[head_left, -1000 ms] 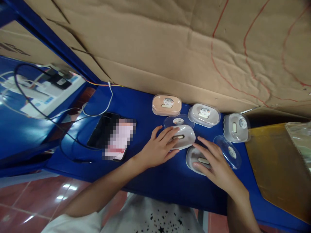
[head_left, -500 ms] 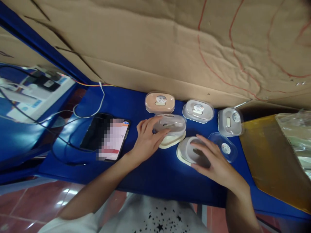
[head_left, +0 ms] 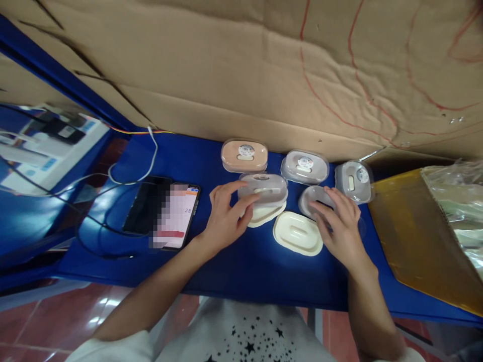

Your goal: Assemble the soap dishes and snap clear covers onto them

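Observation:
My left hand [head_left: 230,213] is closed on the left end of an oval plastic box [head_left: 271,193] with a clear cover, thumb and index finger on it. That box sits over a cream oval piece [head_left: 266,215] on the table. My right hand [head_left: 341,229] is curled over a grey translucent oval tub [head_left: 310,200], with thumb and fingers gripping it. A second cream oval piece [head_left: 298,234] with a raised bar in its middle lies flat between the hands. Behind the right hand, a clear lid [head_left: 363,229] shows only at its edge.
Along the cardboard wall [head_left: 211,75] stand a peach box [head_left: 230,158], a grey box [head_left: 289,168] and another grey box [head_left: 343,188]. A phone [head_left: 183,216] and cables lie left. A carton [head_left: 407,236] with plastic-wrapped things stands right.
My right hand has moved the grey tub up and right, off the cream piece, which is now uncovered. The box in my left hand has levelled and stays over its cream piece.

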### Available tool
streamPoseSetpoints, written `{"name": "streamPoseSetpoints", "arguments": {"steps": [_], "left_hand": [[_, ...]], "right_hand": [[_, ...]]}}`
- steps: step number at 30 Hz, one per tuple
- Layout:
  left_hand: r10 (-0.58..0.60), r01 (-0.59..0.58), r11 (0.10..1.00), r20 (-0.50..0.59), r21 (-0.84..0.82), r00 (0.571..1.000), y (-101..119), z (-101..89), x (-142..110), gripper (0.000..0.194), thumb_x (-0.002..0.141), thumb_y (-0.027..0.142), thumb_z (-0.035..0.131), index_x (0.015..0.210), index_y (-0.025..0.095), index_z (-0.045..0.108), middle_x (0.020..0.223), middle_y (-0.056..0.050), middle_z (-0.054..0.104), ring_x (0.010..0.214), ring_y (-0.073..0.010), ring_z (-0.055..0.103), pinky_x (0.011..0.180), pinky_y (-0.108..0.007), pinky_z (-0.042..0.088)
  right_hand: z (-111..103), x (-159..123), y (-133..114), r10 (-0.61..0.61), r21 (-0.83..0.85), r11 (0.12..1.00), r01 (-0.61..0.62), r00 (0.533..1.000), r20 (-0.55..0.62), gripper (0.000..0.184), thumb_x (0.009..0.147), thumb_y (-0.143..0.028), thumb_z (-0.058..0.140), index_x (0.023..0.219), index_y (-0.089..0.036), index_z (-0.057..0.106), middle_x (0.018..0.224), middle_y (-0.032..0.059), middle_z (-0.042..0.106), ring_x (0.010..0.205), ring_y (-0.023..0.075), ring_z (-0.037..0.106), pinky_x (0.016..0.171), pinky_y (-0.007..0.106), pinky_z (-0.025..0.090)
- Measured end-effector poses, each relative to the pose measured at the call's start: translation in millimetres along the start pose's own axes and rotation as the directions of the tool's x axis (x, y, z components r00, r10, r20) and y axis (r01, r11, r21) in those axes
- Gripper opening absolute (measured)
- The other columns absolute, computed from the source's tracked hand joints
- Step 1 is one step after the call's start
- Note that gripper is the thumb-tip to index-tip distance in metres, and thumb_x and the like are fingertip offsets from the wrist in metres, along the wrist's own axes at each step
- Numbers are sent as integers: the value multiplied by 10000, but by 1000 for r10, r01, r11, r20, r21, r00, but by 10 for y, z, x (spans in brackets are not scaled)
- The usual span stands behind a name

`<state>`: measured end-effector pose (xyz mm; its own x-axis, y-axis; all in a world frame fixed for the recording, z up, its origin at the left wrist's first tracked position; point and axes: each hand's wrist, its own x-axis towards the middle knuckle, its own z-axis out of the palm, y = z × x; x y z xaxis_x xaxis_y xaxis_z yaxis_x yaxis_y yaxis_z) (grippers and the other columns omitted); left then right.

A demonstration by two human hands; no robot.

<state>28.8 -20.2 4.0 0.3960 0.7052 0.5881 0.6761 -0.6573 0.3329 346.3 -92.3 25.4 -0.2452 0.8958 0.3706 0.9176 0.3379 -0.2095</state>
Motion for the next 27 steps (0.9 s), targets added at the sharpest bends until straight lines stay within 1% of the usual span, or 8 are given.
{"name": "streamPoseSetpoints", "arguments": {"steps": [5,9,11,14,17,20,24,27], "left_hand": [[-18,19,1000,18,-3,1000,-105,-174,330,342,1055,130,552,1357,243,667,1455,-157,655,1353,-301,631,1109,-472,495],[-105,84,991,226,103,968,-253,-330,776,395,1048,166,534,1417,244,651,1548,-142,616,1432,-349,574,1188,-538,433],[-191,135,974,337,185,922,-375,-332,952,506,1009,196,616,1514,224,594,1610,-174,546,1492,-401,513,1224,-587,395],[-295,183,949,530,255,795,-596,-219,1102,784,908,228,780,1633,244,481,1737,-195,377,1606,-458,358,1277,-659,316],[-320,225,947,609,230,726,-784,-82,1164,951,814,248,880,1653,309,437,1734,-164,358,1623,-430,337,1295,-631,310],[-302,251,953,608,171,734,-906,-62,1203,824,850,309,851,1596,336,503,1612,-126,485,1531,-394,473,1251,-572,396],[-208,286,958,607,-34,767,-1005,-214,1243,668,906,422,807,1511,240,591,1479,-91,637,1346,-316,640,1167,-421,499],[-239,356,930,599,-84,765,-1041,-321,1247,585,972,468,735,1485,219,607,1406,-62,721,1242,-290,702,1101,-395,543]], "right_hand": [[-147,227,-18,-51,48,998,50,998,26,351,1075,-193,577,1403,-274,672,1595,147,611,1507,365,563,1207,587,451],[-290,596,-13,-92,-14,995,96,981,171,348,1111,-256,517,1420,-237,675,1542,152,662,1453,356,605,1189,568,465],[-272,784,33,-82,-30,995,92,966,245,372,1118,-303,514,1452,-224,659,1557,162,652,1461,367,597,1197,585,459],[-109,1016,172,-8,-46,999,24,950,311,481,1083,-351,588,1544,-215,587,1651,181,562,1520,399,537,1222,625,441],[90,1154,349,121,-75,992,-102,939,322,649,991,-343,714,1601,-230,525,1699,194,496,1556,436,487,1230,673,425],[149,1191,484,123,-19,992,-123,942,314,663,955,-352,754,1581,-275,550,1670,166,535,1535,428,514,1225,680,436],[-21,1161,586,12,204,976,-80,949,314,568,1026,-464,685,1552,-273,590,1613,128,621,1495,358,583,1248,598,455],[-187,1140,653,118,230,953,-200,938,326,488,1076,-490,602,1509,-267,634,1501,99,722,1346,318,708,1171,536,540]]}}
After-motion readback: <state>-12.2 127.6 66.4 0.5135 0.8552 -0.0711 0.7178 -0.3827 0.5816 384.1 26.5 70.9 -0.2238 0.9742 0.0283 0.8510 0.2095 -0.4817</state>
